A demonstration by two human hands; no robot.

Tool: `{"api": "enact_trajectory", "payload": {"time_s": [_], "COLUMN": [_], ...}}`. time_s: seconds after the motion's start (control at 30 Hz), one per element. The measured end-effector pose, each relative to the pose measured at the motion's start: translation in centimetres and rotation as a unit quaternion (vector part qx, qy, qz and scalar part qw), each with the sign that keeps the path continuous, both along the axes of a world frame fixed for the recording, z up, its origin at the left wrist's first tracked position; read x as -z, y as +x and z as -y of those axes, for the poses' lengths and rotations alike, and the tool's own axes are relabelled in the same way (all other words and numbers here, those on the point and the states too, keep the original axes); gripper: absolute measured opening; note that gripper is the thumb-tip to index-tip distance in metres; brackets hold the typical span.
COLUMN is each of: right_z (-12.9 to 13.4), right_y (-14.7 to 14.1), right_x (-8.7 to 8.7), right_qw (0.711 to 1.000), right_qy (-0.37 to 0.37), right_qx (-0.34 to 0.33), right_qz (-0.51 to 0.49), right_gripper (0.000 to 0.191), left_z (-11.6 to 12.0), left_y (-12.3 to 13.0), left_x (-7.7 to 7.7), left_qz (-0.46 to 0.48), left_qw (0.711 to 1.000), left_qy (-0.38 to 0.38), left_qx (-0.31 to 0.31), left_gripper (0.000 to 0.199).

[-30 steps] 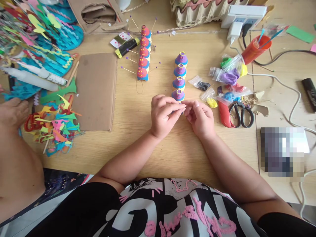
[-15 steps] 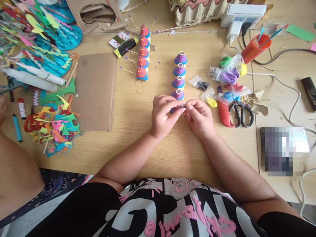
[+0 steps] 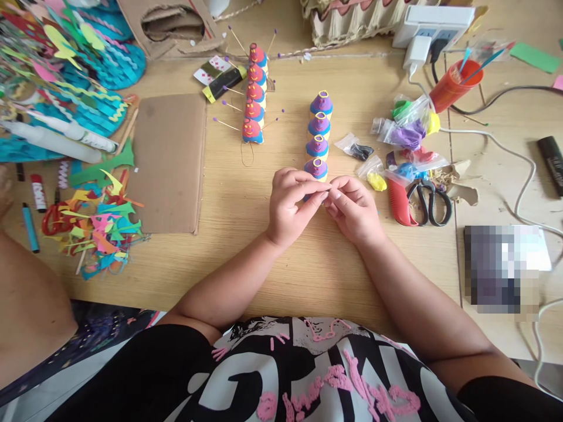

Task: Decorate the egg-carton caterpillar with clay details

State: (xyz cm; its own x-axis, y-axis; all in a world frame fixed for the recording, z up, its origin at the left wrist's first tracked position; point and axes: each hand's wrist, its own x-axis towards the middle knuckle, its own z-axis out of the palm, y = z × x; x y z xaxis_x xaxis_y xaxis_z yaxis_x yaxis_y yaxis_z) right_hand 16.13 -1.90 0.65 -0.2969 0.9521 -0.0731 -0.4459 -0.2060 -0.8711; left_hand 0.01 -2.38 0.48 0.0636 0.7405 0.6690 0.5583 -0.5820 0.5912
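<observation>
Just in from the near edge of the desk point(image 3: 237, 205), the left hand point(image 3: 288, 202) and right hand point(image 3: 357, 214) meet with fingertips pinched together; whether they grip a tiny piece, I cannot tell. Right beyond, the purple-and-blue row point(image 3: 318, 147) runs away from that edge, its near end partly hidden by the fingers. It looks like clay over moulded cardboard: probably light, easily dented, its raised tops fragile, so its low sides seem the safer hold.
</observation>
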Motion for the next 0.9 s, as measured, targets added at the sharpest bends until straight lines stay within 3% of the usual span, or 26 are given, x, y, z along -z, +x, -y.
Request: {"api": "enact_trajectory", "payload": {"time_s": [0.37,0.77,0.9], "right_z": [0.07,0.09,0.11], "right_y": [0.06,-0.01,0.04], "right_x": [-0.33,-0.28,-0.19], "right_qw": [1.000,0.999,1.000], "right_qy": [-0.016,-0.026,-0.009], "right_qx": [-0.012,-0.037,-0.030], "right_qz": [-0.012,-0.010,-0.005], "right_gripper": [0.040,0.039,0.041], "left_z": [-0.04,0.12,0.14], "left_y": [0.19,0.12,0.22], "left_x": [0.17,0.31,0.22], "left_qz": [0.055,0.056,0.084], "left_qw": [0.998,0.998,0.996], "left_qy": [0.023,-0.018,-0.017], "left_qx": [0.037,0.011,0.029], "left_gripper": [0.006,0.017,0.014]}}
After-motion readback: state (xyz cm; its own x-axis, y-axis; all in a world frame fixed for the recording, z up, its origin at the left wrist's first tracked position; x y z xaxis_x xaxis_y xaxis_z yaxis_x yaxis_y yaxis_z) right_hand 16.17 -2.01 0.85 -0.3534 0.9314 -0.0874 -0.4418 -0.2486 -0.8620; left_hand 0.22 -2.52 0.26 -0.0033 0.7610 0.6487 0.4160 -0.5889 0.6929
